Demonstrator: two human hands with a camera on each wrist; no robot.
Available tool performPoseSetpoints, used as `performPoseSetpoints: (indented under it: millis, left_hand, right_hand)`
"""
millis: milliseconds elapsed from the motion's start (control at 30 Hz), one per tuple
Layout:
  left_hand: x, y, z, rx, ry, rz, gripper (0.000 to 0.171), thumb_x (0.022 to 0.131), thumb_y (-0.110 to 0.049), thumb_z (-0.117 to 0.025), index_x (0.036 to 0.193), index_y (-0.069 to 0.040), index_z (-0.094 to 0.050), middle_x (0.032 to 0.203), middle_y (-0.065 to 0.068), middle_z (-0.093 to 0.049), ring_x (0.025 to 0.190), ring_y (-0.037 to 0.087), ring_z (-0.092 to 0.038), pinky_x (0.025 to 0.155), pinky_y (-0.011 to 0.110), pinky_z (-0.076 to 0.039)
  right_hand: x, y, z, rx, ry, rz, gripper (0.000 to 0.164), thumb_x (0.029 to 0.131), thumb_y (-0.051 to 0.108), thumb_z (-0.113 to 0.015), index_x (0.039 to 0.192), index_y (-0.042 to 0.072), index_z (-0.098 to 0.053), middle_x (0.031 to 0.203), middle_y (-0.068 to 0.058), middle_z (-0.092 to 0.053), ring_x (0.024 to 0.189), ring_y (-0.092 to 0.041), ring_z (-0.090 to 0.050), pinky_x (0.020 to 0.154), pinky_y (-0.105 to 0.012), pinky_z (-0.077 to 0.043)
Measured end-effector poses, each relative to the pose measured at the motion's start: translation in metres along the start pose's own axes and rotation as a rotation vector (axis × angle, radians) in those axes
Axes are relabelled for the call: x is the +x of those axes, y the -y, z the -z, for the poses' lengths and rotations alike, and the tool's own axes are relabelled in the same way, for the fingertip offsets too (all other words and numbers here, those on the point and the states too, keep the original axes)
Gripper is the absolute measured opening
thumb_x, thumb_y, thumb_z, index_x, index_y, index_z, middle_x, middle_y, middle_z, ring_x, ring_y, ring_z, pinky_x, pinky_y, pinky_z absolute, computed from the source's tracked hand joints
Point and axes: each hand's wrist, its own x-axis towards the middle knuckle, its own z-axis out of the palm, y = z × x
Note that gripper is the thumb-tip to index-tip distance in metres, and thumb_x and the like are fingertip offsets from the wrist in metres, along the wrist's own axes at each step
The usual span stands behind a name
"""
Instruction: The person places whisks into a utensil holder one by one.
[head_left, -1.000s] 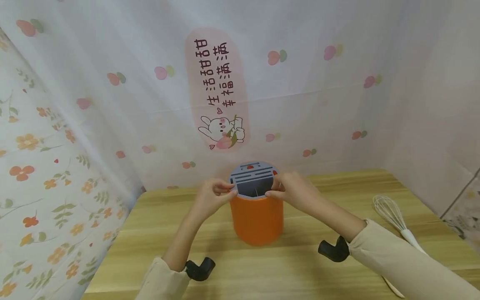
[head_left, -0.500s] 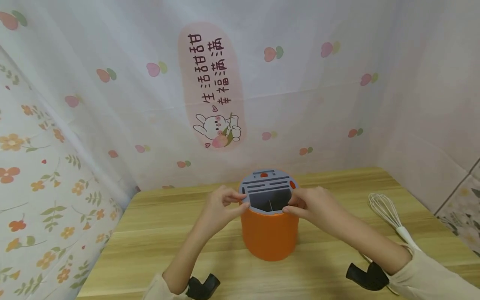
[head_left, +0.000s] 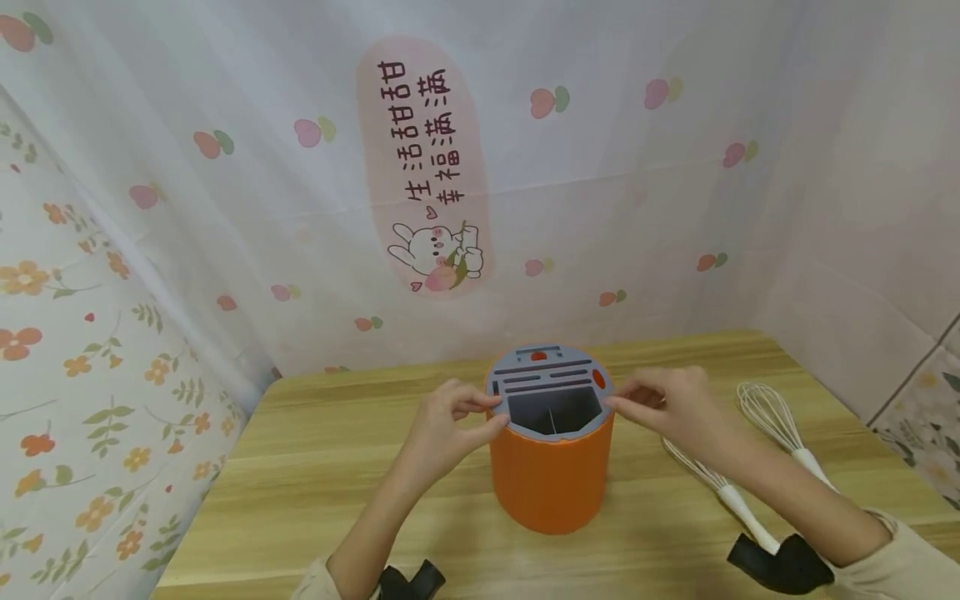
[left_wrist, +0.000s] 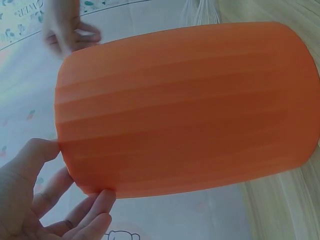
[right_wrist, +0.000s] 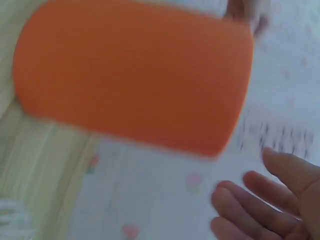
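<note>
Orange container (head_left: 551,487) stands between the hands (head_left: 453,425) (head_left: 686,408), apart from the table's back edge (head_left: 405,372).

One orange holder (head_left: 551,487), two hands (head_left: 453,421) (head_left: 678,408), two whisks (head_left: 804,455) (head_left: 731,497), apparently two black wrist mounts (head_left: 412,582) (head_left: 783,566), one table (head_left: 337,450)

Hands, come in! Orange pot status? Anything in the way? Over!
Left hand touching top of orange pot. Right hand just off it. Pot upright on table. Two whisks to its right, apparently not in the way.

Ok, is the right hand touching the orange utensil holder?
Apart: the right wrist view shows a gap between the right hand and the orange utensil holder.
</note>
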Motion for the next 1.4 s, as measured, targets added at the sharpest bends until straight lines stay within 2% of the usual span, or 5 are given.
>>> performPoseSetpoints:
  millis: [433, 700, 933, 1100, 1400]
  left_hand:
    - [0.000, 0.000, 0.001, -0.019, -0.006, 0.016, 0.019, 0.077, -0.018, -0.074, 0.095, -0.013, -0.072, 0.091, -0.001, -0.058, 0.085, 0.021, -0.062, 0.089, 0.041, -0.046]
    - [0.000, -0.001, -0.002, -0.049, -0.013, 0.011, 0.019, 0.077, -0.018, -0.075, 0.095, -0.010, -0.072, 0.091, 0.003, -0.058, 0.085, 0.024, -0.062, 0.089, 0.044, -0.045]
    - [0.000, -0.001, -0.002, -0.015, -0.010, 0.023, 0.017, 0.077, -0.018, -0.074, 0.094, -0.014, -0.072, 0.091, 0.000, -0.059, 0.082, 0.014, -0.061, 0.089, 0.041, -0.046]
    - [0.000, -0.001, -0.002, -0.014, -0.011, 0.018, 0.018, 0.078, -0.019, -0.074, 0.095, -0.013, -0.072, 0.091, -0.001, -0.059, 0.082, 0.013, -0.060, 0.088, 0.042, -0.046]
    - [-0.001, 0.000, -0.003, -0.030, -0.017, 0.017, 0.018, 0.078, -0.020, -0.073, 0.095, -0.012, -0.072, 0.091, 0.002, -0.059, 0.083, 0.016, -0.061, 0.089, 0.044, -0.046]
  right_hand:
    - [-0.053, -0.131, 0.023, 0.286, 0.504, -0.429, 0.026, 0.087, 0.021, -0.064, 0.095, -0.003, -0.063, 0.067, -0.003, -0.057, 0.058, -0.015, -0.054, 0.043, -0.025, -0.041]
    - [-0.091, -0.171, 0.004, 0.706, 0.768, -0.336, 0.036, 0.089, 0.001, -0.053, 0.062, -0.017, -0.039, 0.047, 0.004, -0.028, 0.042, -0.002, -0.020, 0.036, -0.016, -0.017]
    - [-0.108, -0.178, -0.004, 0.614, 0.754, -0.327, 0.030, 0.085, 0.009, -0.063, 0.064, -0.012, -0.060, 0.049, -0.013, -0.058, 0.042, -0.006, -0.055, 0.037, -0.016, -0.039]
    - [-0.111, -0.183, -0.009, 0.631, 0.736, -0.298, 0.027, 0.085, 0.006, -0.063, 0.064, -0.012, -0.059, 0.050, -0.021, -0.056, 0.043, -0.008, -0.057, 0.038, -0.023, -0.046]
    - [-0.112, -0.182, -0.013, 0.555, 0.705, -0.371, 0.029, 0.083, 0.009, -0.064, 0.064, -0.011, -0.057, 0.051, -0.003, -0.059, 0.044, -0.012, -0.059, 0.040, -0.027, -0.048]
